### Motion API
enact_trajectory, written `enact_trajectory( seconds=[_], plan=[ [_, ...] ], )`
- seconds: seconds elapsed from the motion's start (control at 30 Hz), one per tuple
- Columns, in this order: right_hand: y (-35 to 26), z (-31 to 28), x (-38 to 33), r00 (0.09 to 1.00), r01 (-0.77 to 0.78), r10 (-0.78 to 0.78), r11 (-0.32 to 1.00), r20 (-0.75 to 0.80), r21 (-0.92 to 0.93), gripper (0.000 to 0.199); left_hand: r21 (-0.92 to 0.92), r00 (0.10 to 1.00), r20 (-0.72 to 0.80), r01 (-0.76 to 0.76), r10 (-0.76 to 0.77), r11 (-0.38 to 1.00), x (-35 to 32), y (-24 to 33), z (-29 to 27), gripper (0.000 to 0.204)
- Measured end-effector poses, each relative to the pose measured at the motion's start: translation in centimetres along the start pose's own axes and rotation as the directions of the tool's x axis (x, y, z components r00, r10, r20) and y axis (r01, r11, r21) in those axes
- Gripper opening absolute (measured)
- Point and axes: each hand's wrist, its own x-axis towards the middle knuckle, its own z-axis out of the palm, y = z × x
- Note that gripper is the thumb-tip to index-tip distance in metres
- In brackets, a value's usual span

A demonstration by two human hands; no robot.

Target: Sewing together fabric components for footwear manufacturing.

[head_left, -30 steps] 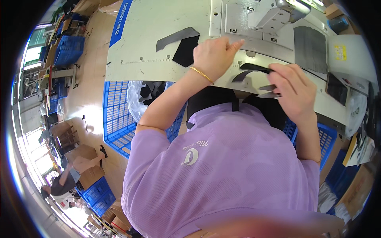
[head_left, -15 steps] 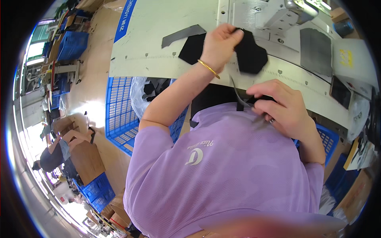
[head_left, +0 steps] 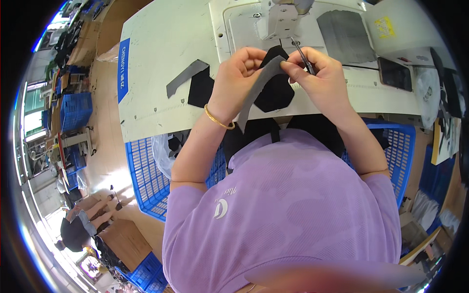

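Observation:
Both my hands are together over the sewing machine's near bed. My left hand [head_left: 235,83], with a gold bangle at its wrist, is closed at the edge of a black angular fabric piece [head_left: 274,97]; its thumb is hidden. Across that piece lies a curved grey strip [head_left: 259,87], its lower end hanging past the table edge. My right hand [head_left: 320,78] pinches the strip's upper end between thumb and finger. A slim, pointed dark metal tool [head_left: 305,57] is tucked in the same hand; its exact kind is unclear. The machine head [head_left: 283,24] stands just beyond.
Left on the table lie another grey strip [head_left: 183,75] and black piece [head_left: 201,89]. Grey panels [head_left: 347,36] and a phone [head_left: 394,74] lie right. Blue baskets [head_left: 146,171] stand below the table edge. A person [head_left: 78,232] is farther left.
My right hand has risen from near my body to meet my left hand. The grey strip now lies over the black piece, which has moved down and left in view. The view has shifted.

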Motion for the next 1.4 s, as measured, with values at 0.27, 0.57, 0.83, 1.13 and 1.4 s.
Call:
enact_trajectory(
  seconds=[0.27,0.57,0.83,1.13,1.4],
  plan=[
    [0.0,0.7,-0.3,0.993,-0.016,0.037,0.984,-0.116,0.176,0.015,-0.151,0.946,-0.163,-0.305,0.281,0.940,-1.2,-2.6,2.5,0.018],
    [-0.8,0.7,-1.0,0.989,0.026,-0.011,0.995,-0.146,0.101,0.014,0.028,0.988,-0.154,0.019,-0.014,0.999,-1.1,0.9,3.1,0.022],
    [-0.8,0.9,-1.7,0.985,0.067,-0.024,0.966,-0.171,0.251,0.014,0.057,0.923,-0.314,-0.215,0.222,0.975,-1.5,0.5,4.5,0.022],
    [-0.6,0.9,-1.3,0.983,0.080,-0.026,0.952,-0.183,0.295,0.016,-0.043,0.910,-0.348,-0.256,0.225,0.966,-1.1,0.3,4.8,0.016],
    [-2.1,1.2,-0.8,0.992,-0.004,0.056,0.912,-0.114,0.409,0.012,0.174,0.935,-0.314,-0.115,0.166,0.978,-2.0,1.1,3.6,0.024]
  ],
)
